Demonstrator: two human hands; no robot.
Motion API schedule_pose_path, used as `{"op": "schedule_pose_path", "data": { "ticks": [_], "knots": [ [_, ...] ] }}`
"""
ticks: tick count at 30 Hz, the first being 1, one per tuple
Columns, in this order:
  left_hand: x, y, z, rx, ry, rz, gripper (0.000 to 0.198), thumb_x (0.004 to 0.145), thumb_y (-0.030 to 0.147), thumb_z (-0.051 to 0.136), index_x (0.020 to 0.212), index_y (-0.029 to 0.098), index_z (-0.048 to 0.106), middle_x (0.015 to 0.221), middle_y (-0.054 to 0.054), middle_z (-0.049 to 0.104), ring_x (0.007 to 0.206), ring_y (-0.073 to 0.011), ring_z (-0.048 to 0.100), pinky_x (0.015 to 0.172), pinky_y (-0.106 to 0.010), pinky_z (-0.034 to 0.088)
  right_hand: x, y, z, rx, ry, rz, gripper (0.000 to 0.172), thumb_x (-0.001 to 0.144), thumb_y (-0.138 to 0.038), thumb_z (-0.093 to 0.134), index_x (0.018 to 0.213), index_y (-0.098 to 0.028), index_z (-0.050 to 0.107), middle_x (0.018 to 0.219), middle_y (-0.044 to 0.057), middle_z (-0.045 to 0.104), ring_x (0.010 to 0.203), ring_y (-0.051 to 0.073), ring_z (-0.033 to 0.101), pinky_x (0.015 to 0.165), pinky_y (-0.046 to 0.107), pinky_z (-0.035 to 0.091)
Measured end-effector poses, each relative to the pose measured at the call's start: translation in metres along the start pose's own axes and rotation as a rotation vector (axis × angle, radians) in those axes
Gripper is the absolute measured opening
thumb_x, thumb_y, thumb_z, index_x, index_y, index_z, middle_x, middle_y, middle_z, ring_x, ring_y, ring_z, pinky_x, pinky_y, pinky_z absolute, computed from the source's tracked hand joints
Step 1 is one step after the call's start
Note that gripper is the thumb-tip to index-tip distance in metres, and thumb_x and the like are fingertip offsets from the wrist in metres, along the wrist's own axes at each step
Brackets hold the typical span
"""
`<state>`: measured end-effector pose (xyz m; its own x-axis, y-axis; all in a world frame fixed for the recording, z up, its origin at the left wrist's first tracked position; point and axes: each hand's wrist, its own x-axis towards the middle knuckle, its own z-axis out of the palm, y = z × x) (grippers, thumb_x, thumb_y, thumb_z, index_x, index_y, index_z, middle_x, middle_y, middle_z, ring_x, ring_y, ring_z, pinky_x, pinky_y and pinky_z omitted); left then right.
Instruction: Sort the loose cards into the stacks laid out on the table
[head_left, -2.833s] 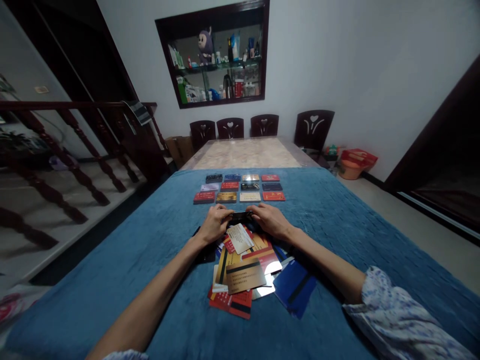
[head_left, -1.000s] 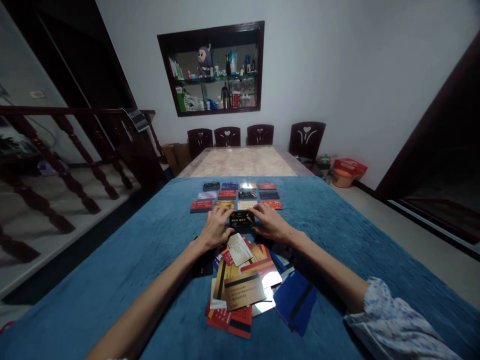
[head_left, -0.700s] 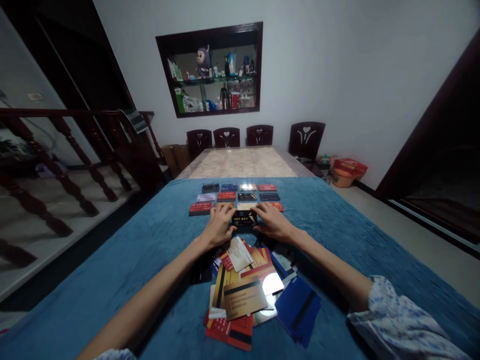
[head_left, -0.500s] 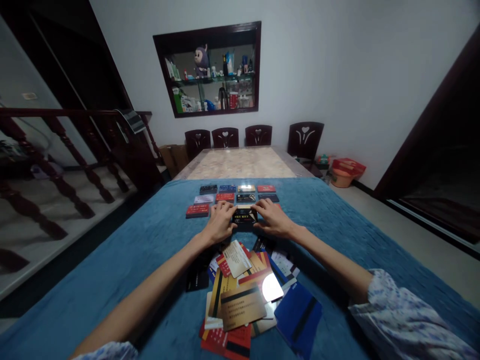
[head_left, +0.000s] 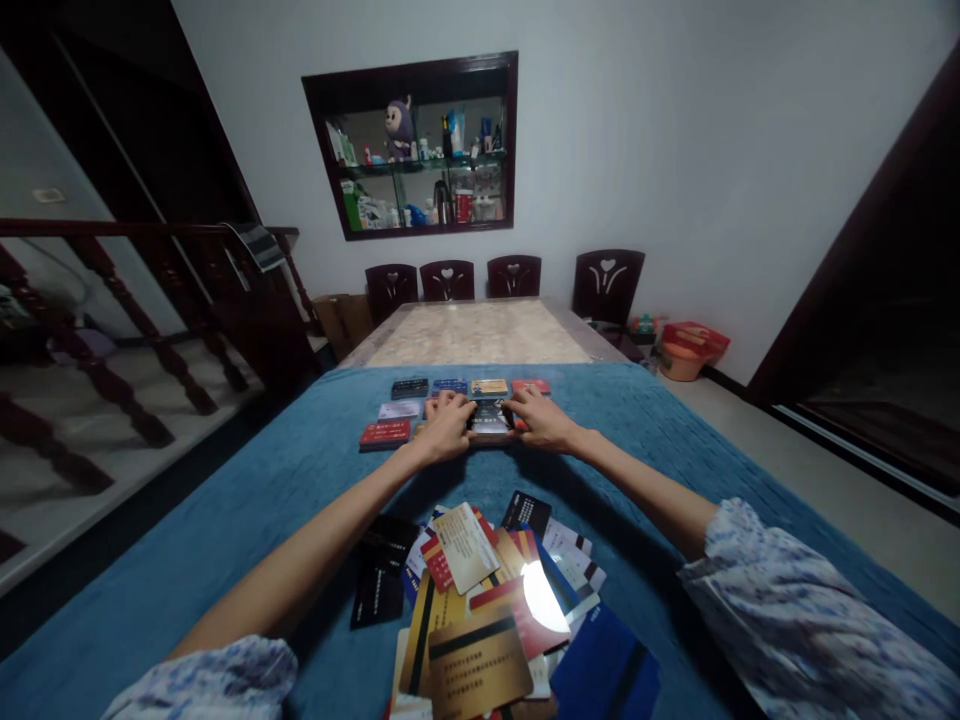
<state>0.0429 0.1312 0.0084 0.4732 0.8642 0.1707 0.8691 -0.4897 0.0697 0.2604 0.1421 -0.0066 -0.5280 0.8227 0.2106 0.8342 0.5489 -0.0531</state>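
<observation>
Both my hands reach far over a blue cloth (head_left: pixel 247 500) to a grid of plastic cards (head_left: pixel 409 385). My left hand (head_left: pixel 444 427) and my right hand (head_left: pixel 538 418) pinch the two short ends of a dark card (head_left: pixel 490 420), held low over the middle of the grid. The hands hide several of the laid-out cards. A red card (head_left: pixel 385 432) and a pale card (head_left: pixel 398 409) lie to the left of my left hand. Close to me sits a loose heap of overlapping cards (head_left: pixel 480 590), red, gold, white, blue and black.
Beyond the cloth the marble table top (head_left: pixel 476 335) is bare, with dark wooden chairs (head_left: pixel 607 283) at its far end. A wooden stair railing (head_left: pixel 135 300) runs on the left. A wall niche (head_left: pixel 420 150) holds bottles and a toy. A red basin (head_left: pixel 686 345) stands on the floor.
Both hands have carried the dark card away from the heap and forward, up to the grid of laid-out cards. The camera has tilted so the heap sits lower in view.
</observation>
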Motion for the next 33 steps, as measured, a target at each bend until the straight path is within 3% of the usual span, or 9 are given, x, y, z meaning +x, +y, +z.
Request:
{"op": "schedule_pose_path", "data": {
  "ticks": [14, 22, 33],
  "knots": [
    [0.057, -0.012, 0.011, 0.111, -0.082, -0.04, 0.043, 0.077, 0.021, 0.059, 0.119, 0.021, 0.064, 0.131, -0.013, 0.055, 0.126, -0.0363, 0.036, 0.096, -0.053, 0.034, 0.042, 0.015, -0.008, -0.135, -0.169, 0.16, 0.051, 0.084, -0.04, 0.064, 0.131, -0.02, 0.06, 0.131, 0.016, 0.057, 0.119, 0.035, 0.047, 0.088, 0.041, 0.045],
    [0.071, -0.016, 0.013, 0.15, -0.157, -0.077, 0.04, 0.077, 0.02, 0.059, 0.116, 0.02, 0.065, 0.129, -0.014, 0.058, 0.127, -0.0358, 0.036, 0.095, -0.053, 0.034, 0.061, 0.021, 0.002, -0.149, -0.247, 0.188, 0.05, 0.084, -0.04, 0.064, 0.131, -0.021, 0.061, 0.131, 0.016, 0.059, 0.121, 0.036, 0.048, 0.09, 0.04, 0.046],
    [0.084, -0.023, 0.019, 0.159, -0.274, -0.084, 0.043, 0.072, 0.02, 0.063, 0.116, 0.022, 0.065, 0.125, -0.015, 0.062, 0.131, -0.0376, 0.035, 0.1, -0.062, 0.032, 0.069, 0.018, 0.001, -0.17, -0.324, 0.182, 0.047, 0.082, -0.038, 0.065, 0.126, -0.023, 0.064, 0.131, 0.015, 0.061, 0.123, 0.036, 0.049, 0.092, 0.045, 0.048]
  ]
}}
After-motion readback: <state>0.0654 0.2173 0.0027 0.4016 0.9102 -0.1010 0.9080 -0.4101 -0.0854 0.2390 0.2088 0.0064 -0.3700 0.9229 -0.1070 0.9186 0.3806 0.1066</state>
